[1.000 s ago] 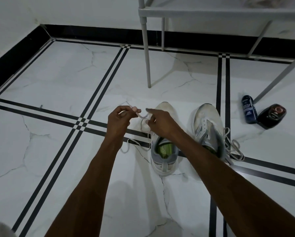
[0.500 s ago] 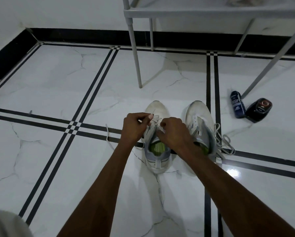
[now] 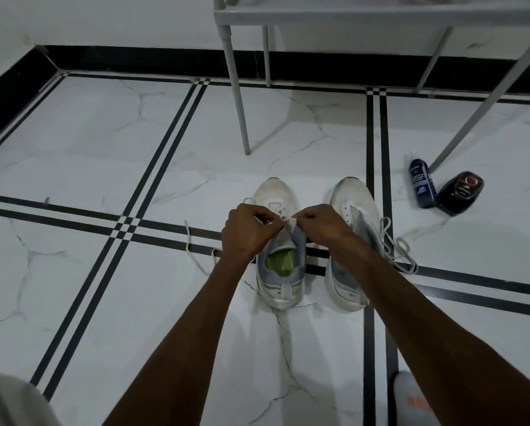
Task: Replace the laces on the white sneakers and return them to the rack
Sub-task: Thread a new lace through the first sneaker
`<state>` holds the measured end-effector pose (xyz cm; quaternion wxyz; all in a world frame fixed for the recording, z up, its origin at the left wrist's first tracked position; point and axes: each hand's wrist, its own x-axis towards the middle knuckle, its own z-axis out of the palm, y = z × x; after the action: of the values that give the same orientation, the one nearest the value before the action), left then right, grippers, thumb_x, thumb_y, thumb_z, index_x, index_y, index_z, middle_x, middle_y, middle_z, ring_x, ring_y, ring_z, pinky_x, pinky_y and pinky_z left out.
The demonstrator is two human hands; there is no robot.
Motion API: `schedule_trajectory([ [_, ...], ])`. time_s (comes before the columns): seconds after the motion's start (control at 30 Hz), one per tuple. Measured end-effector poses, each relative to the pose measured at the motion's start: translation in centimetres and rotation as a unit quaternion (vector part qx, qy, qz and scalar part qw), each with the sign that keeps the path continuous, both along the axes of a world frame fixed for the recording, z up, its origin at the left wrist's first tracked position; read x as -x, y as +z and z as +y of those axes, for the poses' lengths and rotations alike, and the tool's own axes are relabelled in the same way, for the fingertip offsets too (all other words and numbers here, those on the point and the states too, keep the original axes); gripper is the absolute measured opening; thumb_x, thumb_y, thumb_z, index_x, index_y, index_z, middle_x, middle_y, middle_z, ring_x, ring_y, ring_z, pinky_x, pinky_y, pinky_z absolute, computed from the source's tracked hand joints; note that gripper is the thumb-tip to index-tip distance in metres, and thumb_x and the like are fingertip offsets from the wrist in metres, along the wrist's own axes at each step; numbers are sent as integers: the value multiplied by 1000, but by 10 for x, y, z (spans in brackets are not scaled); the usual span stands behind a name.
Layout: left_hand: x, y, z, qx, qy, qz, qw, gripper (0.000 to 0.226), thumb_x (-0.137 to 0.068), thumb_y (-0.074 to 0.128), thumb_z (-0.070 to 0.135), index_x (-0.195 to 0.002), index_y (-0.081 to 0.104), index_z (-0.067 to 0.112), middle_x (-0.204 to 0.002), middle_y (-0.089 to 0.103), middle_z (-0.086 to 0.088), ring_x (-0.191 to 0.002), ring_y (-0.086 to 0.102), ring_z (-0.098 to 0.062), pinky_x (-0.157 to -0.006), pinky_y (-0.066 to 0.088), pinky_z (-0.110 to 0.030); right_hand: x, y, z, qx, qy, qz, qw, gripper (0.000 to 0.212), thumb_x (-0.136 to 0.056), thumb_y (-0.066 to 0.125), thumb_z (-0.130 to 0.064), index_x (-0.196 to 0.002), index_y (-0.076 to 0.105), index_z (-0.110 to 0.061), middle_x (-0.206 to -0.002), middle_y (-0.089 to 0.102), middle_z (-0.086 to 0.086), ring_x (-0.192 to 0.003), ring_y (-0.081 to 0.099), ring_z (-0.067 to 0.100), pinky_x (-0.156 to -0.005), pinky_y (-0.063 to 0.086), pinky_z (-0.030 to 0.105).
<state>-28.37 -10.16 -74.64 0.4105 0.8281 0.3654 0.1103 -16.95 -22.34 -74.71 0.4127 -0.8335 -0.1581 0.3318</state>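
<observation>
Two bare hands meet over the left sneaker [image 3: 277, 241], which stands on the white marble-patterned floor [image 3: 103, 149] with its toe pointing toward the rack. Left hand [image 3: 247, 233]: fingers curled, pinching the white lace [image 3: 193, 253] at the eyelets on the near-left side of the tongue. Right hand [image 3: 320, 226]: fingers curled, pinching the same lace just beside the left hand, above the raised grey tongue. A short taut span of lace runs between the two pinches. From the left hand, the free length of lace trails leftward across the floor and over a pair of black inlay stripes [image 3: 153, 229]. The sneaker's green insole shows through its open collar; the lower eyelets near the toe carry lace.

Right sneaker [image 3: 350, 241]: stands just beside the left one, parallel to it, partly covered by the right forearm. Its own lace lies in loose loops on the floor at its right side.

Farther right, near a slanted rack leg, a dark blue bottle [image 3: 422, 187] lies on its side, touching a black bottle [image 3: 460, 192] with a red-marked label.

Grey metal rack [image 3: 319, 15]: its lowest shelf and legs occupy the top edge of the view, well apart from the sneakers. A black skirting band runs along the wall base behind it.
</observation>
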Motion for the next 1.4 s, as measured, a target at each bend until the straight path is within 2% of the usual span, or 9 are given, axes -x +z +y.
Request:
schedule_trajectory([
  [0.27,-2,0,2,-2,-4,11,1000,12,-61,68,45,-65,74,36,-72,73,14,-74,68,-6,-68,56,-27,1,-2,2,-24,-10,39,999,26,-93,53,-5,-106,75,-7,-90,67,1,-83,61,13,-66,49,21],
  [0.43,-1,2,4,-18,-4,39,999,8,-70,79,35,-75,80,28,-77,75,10,-78,69,-11,-72,58,-30,2,0,2,-21,-14,47,999,27,-92,52,-3,-103,75,-7,-81,66,-4,-78,60,12,-73,51,27],
  [0.6,-1,1,2,-29,1,54,998,9,-76,79,35,-80,81,28,-81,76,8,-81,69,-12,-70,55,-28,3,1,4,-28,-23,65,997,24,-89,55,-3,-99,76,-7,-89,69,1,-81,64,13,-74,57,29],
  [0.7,1,-3,-1,-41,13,38,998,11,-79,79,37,-82,81,26,-81,76,6,-78,68,-12,-69,51,-25,5,3,2,-61,-17,104,993,11,-88,69,-12,-91,77,-6,-90,74,8,-83,69,18,-82,59,33],
  [0.83,4,-15,-3,-38,8,-21,999,14,-82,76,39,-85,80,26,-89,75,5,-88,68,-15,-74,50,-25,2,5,1,-84,-27,173,981,21,-89,73,-25,-94,74,-4,-93,74,12,-86,72,22,-77,62,32],
  [1.0,9,-19,-13,-140,33,-71,987,31,-90,65,51,-87,77,23,-97,58,2,-99,47,-15,-81,41,-26,4,-4,10,-43,-15,75,996,17,-93,68,-20,-80,71,-9,-83,73,14,-77,70,28,-80,62,46],
  [1.13,10,-20,-25,-165,5,-50,985,37,-85,60,59,-87,79,27,-94,56,2,-97,41,-16,-82,39,-31,-7,6,9,-44,28,70,996,18,-95,56,-4,-82,68,-7,-85,70,17,-72,69,25,-70,62,37],
  [1.3,9,-14,-25,-198,12,-55,979,15,-80,72,39,-90,77,28,-97,50,3,-95,43,-19,-80,40,-34,-30,6,-1,-133,-203,-16,970,9,-100,48,-8,-101,56,-4,-88,62,12,-75,70,26,-68,63,46],
  [1.4,11,-15,-33,-174,2,-63,983,13,-83,70,35,-91,71,25,-94,54,6,-91,50,-16,-78,45,-38,-26,7,2,-145,-181,26,972,9,-101,48,-11,-94,54,-11,-91,64,11,-85,72,31,-72,62,49],
])
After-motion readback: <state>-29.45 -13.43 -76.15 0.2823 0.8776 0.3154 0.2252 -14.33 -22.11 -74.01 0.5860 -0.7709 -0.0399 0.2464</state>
